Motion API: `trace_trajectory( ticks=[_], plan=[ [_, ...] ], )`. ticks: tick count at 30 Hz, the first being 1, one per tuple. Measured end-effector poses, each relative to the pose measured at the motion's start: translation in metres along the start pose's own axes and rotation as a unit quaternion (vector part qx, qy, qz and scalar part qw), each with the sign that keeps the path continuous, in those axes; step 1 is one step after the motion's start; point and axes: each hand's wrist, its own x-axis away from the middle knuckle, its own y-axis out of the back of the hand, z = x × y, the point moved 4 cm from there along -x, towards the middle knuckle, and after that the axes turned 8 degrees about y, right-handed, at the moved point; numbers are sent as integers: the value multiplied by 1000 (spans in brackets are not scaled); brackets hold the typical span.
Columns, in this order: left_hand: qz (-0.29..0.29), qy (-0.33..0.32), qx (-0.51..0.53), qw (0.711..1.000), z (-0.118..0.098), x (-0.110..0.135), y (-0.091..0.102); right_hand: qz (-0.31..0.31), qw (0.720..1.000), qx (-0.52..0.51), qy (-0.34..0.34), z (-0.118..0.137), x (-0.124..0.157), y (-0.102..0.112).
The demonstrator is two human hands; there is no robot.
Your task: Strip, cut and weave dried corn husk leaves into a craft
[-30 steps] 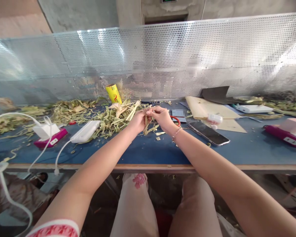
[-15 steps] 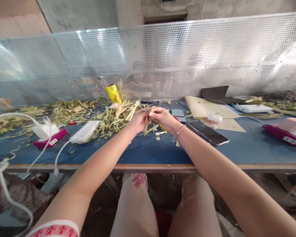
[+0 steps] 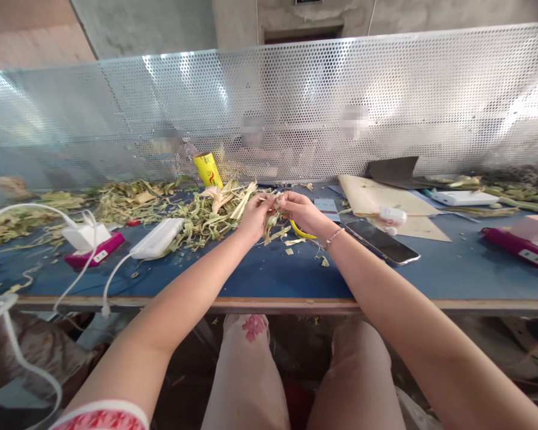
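Observation:
My left hand [image 3: 255,218] and my right hand [image 3: 299,210] meet above the blue table, fingers closed in pinches. Between their fingertips is a pale green-brown dried leaf strip [image 3: 270,226], its lower part hanging down. The fingers partly hide it. Just left of my left hand lies a heap of dried leaf strips [image 3: 201,218], with longer pale pieces on top. Under my right hand a curved yellow thing [image 3: 302,233] shows in part; its kind is hidden. Small leaf scraps [image 3: 295,242] lie below the hands.
A phone [image 3: 382,242] lies right of my right wrist, near a white earphone case [image 3: 393,215] and brown paper [image 3: 385,200]. A yellow tube [image 3: 207,170] stands behind the heap. Left are a white power bank [image 3: 158,237] and a magenta power strip [image 3: 94,251]. A perforated metal screen [image 3: 296,89] borders the back.
Both hands have shifted their pinch on the leaf strip, and the fingertips look slightly more spread around it. More of the curved yellow thing shows under my right hand.

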Motion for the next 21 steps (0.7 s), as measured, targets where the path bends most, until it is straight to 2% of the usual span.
trace_trajectory(
  ticks=[5,8,11,15,18,21],
  plan=[
    [-32,-53,-71,996,-4,-2,5,-22,999,22,-4,0,0,1],
    [-24,-86,-116,989,-3,-4,8,-33,992,122,17,4,0,0],
    [-16,-99,-132,986,-1,-5,8,-48,964,254,54,9,-1,-2],
    [-29,-53,-63,996,0,-3,4,-46,930,354,84,12,-3,-2],
    [-21,3,-8,1000,-1,0,-1,-56,927,355,105,13,-4,0],
    [-19,55,32,998,-2,1,-2,-73,937,325,104,11,-4,1]
  ],
)
